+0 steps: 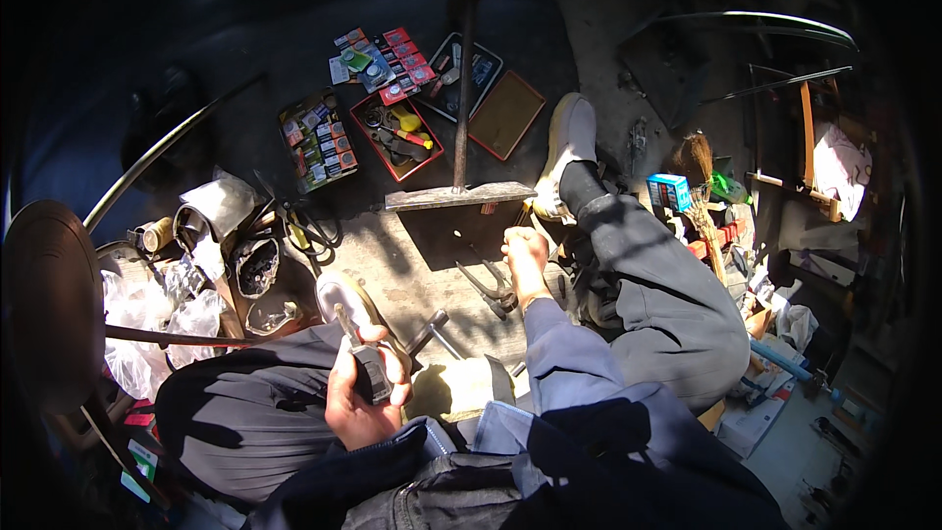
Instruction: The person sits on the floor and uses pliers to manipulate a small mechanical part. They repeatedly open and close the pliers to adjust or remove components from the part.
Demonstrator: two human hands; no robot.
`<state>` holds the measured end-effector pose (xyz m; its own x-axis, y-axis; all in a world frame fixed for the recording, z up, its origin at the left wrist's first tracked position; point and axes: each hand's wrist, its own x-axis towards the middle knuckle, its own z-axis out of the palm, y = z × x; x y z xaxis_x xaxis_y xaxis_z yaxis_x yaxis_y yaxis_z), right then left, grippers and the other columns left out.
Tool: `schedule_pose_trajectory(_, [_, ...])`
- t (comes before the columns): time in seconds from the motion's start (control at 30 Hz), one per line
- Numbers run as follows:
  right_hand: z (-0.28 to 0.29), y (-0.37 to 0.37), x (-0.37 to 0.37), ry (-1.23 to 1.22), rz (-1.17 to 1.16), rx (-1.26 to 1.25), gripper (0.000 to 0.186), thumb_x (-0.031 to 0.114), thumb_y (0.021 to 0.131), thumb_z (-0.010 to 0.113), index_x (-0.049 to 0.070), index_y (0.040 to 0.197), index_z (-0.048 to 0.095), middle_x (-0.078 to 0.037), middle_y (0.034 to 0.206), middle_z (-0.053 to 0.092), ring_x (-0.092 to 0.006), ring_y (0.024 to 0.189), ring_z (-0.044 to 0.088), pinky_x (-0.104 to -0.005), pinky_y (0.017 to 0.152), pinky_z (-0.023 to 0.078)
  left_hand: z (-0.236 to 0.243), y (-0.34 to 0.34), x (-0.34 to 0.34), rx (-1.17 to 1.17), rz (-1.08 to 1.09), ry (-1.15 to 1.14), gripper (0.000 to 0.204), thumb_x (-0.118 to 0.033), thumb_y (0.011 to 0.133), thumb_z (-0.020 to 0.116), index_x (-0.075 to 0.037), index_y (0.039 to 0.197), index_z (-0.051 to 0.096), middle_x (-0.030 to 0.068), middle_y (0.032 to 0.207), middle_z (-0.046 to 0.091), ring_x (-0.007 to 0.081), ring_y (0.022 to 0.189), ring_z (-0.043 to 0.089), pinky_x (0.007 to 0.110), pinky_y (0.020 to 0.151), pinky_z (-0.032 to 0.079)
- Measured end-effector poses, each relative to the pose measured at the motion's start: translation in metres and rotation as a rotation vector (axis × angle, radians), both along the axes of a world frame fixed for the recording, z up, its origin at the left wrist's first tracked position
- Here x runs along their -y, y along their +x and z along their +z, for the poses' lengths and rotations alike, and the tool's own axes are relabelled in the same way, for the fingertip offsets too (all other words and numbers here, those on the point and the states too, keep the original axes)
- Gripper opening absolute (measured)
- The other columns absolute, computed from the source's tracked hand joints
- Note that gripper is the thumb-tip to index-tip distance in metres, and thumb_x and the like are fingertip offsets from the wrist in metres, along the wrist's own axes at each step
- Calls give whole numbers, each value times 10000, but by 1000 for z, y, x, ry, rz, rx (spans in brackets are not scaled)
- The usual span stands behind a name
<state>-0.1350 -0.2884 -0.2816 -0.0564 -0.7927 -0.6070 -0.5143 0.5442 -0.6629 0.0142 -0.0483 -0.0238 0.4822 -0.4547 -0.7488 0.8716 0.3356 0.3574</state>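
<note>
My left hand [365, 402] is closed around a black car key fob [373, 375], with a narrow metal blade pointing up from it. Farther forward and to the right, my right hand [528, 253] makes a closed fist beside the near edge of a T-shaped metal stand [459, 198]. Whatever its fingers hold, if anything, is hidden. Pliers [481, 287] lie on the ground just left of that hand. Between my feet rests a hammer [428, 331] with a dark head.
Beyond the stand are a red box of tools [397, 169], a box of small packs [319, 142], blister-packed button cells [404, 57] and a brown tray [506, 118]. Plastic bags [137, 334] and a round dark disc [54, 304] crowd the left. A brush [703, 206] stands right.
</note>
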Motion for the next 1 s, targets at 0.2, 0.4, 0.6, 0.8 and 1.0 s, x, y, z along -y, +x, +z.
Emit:
schedule_pose_trajectory(0.2, [-23,-20,12,8,-124,-54,83,83,869,673,17,851,721,-41,670,652,-116,537,603,-266,489,454,-1,2,7,39,-30,-4,470,-406,1039,433,-7,1253,559,101,802,571,155,636,468,264,545,380])
schedule_pose_trajectory(0.4, [-37,-34,27,43,-95,-158,200,107,874,679,-34,1011,719,-92,822,725,-182,737,683,-319,689,532,0,0,14,-9,-39,121,464,-408,1042,424,-8,1226,571,93,792,565,144,632,453,256,542,369])
schedule_pose_trajectory(0.6, [-30,-18,33,-147,111,-254,322,143,842,773,-46,1094,708,-149,988,765,-237,919,719,-349,870,530,-2,0,17,-24,-23,119,466,-400,1043,432,5,1230,567,99,798,561,148,667,469,257,539,368])
schedule_pose_trajectory(0.8, [-32,-8,36,4,113,-275,270,154,783,779,-75,909,713,-147,820,732,-265,774,711,-380,757,558,-8,0,14,-97,34,-7,458,-341,1066,404,49,1257,549,145,787,576,195,606,487,294,551,404])
schedule_pose_trajectory(1.0, [37,4,30,92,-310,396,132,126,954,590,22,1035,579,-47,753,574,-151,531,558,-315,443,476,-1,-2,13,-165,23,-68,460,-367,1052,370,-14,1288,546,131,783,558,221,608,516,331,585,403])
